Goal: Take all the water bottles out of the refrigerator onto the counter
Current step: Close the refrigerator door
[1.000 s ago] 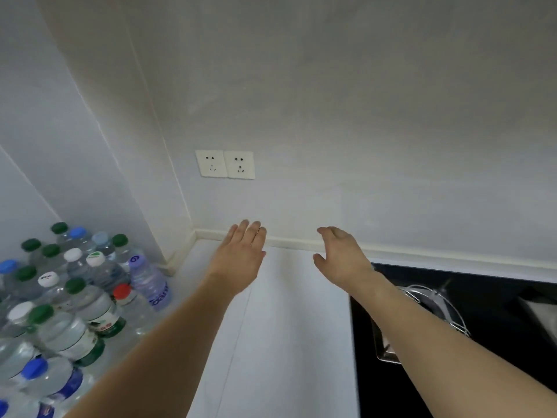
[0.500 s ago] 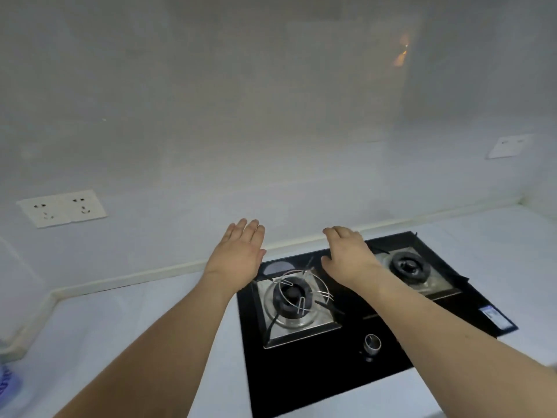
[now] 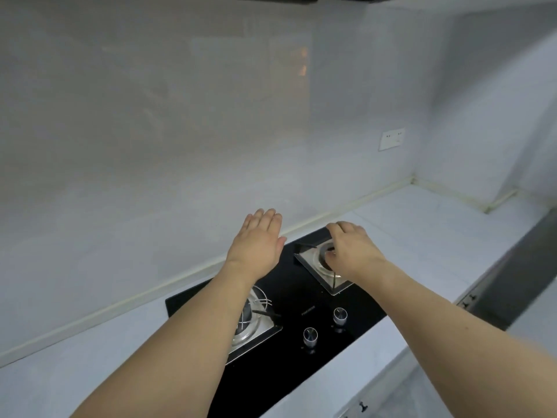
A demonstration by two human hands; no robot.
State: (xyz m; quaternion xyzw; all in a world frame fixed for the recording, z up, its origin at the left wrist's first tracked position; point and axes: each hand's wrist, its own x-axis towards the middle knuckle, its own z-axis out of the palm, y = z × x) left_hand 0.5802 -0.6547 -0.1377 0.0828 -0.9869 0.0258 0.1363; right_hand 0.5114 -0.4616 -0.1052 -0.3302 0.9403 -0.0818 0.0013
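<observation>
No water bottle and no refrigerator is in view. My left hand (image 3: 257, 241) is stretched out flat, palm down, fingers together, above the back edge of the black hob (image 3: 304, 297). My right hand (image 3: 351, 247) hovers over the right burner (image 3: 324, 260) with its fingers loosely curled and nothing in it. Both forearms reach forward over the white counter (image 3: 99, 357).
The black glass hob has a left burner (image 3: 253, 318) and two knobs (image 3: 325, 325) at its front. A wall socket (image 3: 391, 139) is at the right. The counter turns a corner at the far right. Cabinet fronts with small handles (image 3: 363, 406) run below the counter edge.
The view has swung right: the cluster of bottles at the left and the double socket have left the frame, and the hob and counter corner have come in. Both hands stay outstretched and hold nothing.
</observation>
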